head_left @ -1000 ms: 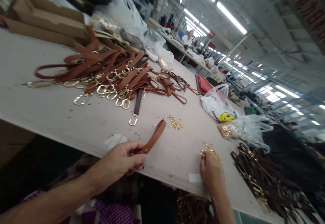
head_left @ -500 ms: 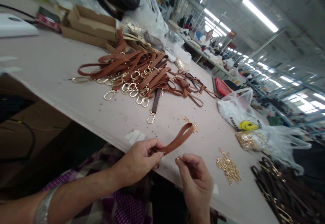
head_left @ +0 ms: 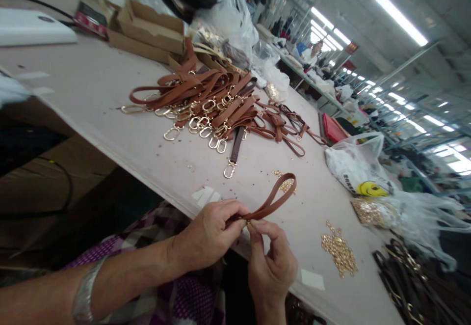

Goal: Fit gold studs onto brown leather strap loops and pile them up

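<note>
1. workshop hall behind, rows of ceiling lights (head_left: 401, 18); pale work table (head_left: 95, 79) runs across the view, near edge slanting down to the right.
2. brown strap (head_left: 270, 210) is up in both hands at the table's near edge, loop end pointing up and away.
3. left hand (head_left: 211, 231): closed, thumb and fingers gripping the strap near its lower end.
4. right hand (head_left: 272, 261): thumb and forefinger pinched together at the strap, just beside the left fingertips. can't tell if a small part sits between them.
5. doing it well, as a judgement: grip firmly close to the working spot, line up the strap's layers, leave the loop slack so nothing twists. bring right fingertips in square; tiny parts would be easy to drop.
6. gold hardware pile (head_left: 339, 250) lies on the table to the right, well apart from the heap of brown straps (head_left: 176, 94).
7. writing: plastic bag (head_left: 344, 160) has a yellow smiley (head_left: 371, 188) plus dark lettering (head_left: 347, 183), too skewed to read. red sign (head_left: 351, 48) far back: illegible. no brand readable on the strap.
</note>
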The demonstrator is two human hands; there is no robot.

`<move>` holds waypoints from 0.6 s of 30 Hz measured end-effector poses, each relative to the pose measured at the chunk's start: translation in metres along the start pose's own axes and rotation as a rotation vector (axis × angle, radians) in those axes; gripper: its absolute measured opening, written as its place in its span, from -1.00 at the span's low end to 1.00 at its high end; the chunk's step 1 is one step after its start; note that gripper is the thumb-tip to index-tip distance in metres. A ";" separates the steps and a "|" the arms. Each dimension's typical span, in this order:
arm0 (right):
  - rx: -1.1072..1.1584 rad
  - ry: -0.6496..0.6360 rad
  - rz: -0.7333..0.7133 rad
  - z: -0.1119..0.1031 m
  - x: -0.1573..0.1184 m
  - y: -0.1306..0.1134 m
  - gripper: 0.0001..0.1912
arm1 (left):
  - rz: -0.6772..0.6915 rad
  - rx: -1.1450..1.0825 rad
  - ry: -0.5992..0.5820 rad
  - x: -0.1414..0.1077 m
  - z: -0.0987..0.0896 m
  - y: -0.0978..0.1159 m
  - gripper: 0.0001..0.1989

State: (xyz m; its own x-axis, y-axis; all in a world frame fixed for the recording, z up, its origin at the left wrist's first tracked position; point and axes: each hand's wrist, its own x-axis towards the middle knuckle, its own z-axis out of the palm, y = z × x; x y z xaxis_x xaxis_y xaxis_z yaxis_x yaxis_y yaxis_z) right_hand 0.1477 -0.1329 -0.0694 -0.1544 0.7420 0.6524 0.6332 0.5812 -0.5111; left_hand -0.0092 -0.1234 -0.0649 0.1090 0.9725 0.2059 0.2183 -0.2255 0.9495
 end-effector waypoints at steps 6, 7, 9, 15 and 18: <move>-0.007 0.022 0.075 0.003 -0.003 -0.002 -0.92 | 0.047 -0.012 0.015 -0.004 0.002 -0.006 -0.79; 0.012 0.029 0.116 0.004 -0.004 -0.002 -0.94 | 0.052 -0.013 0.014 -0.004 0.002 -0.006 -0.79; 0.077 0.043 0.217 0.006 -0.006 -0.001 -0.95 | 0.062 -0.014 0.002 -0.005 0.001 -0.006 -0.80; 0.385 0.082 0.543 0.007 -0.009 0.000 -0.74 | -0.007 -0.059 -0.131 -0.003 -0.004 -0.002 -0.86; 0.526 0.089 0.638 0.005 -0.011 0.000 -0.67 | -0.147 -0.139 -0.153 -0.003 -0.004 -0.001 -0.86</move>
State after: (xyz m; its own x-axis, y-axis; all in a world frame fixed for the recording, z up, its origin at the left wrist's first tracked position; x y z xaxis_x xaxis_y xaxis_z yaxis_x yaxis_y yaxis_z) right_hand 0.1452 -0.1396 -0.0796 0.1890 0.9656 0.1788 0.1378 0.1542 -0.9784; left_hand -0.0133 -0.1257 -0.0653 0.2342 0.9716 0.0346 0.1080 -0.0613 0.9923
